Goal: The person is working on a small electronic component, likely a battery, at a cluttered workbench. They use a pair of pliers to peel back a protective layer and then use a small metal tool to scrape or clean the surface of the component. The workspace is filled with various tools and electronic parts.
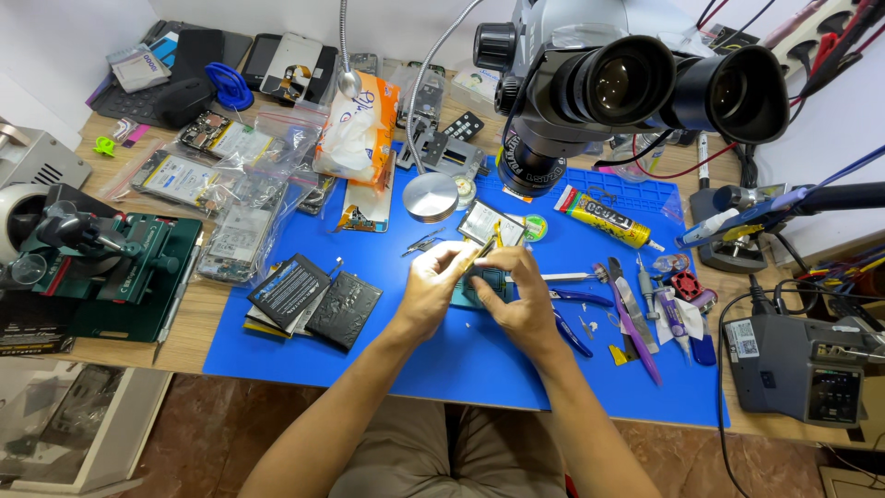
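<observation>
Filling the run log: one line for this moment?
left hand holds phone | right hand on phone | blue mat | microscope above

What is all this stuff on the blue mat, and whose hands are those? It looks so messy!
The picture comes from a camera worn on a person's head, looking down, so you see that person's own two arms. The left hand and the right hand together hold a small opened phone over a blue work mat. The big black thing at the top is a microscope for seeing tiny parts. On the mat lie flat black phone batteries, a yellow tube of glue, a round metal tin and a row of small hand tools. Bags of phone parts sit on the wooden desk to the left, and a grey soldering station stands on the right.
</observation>
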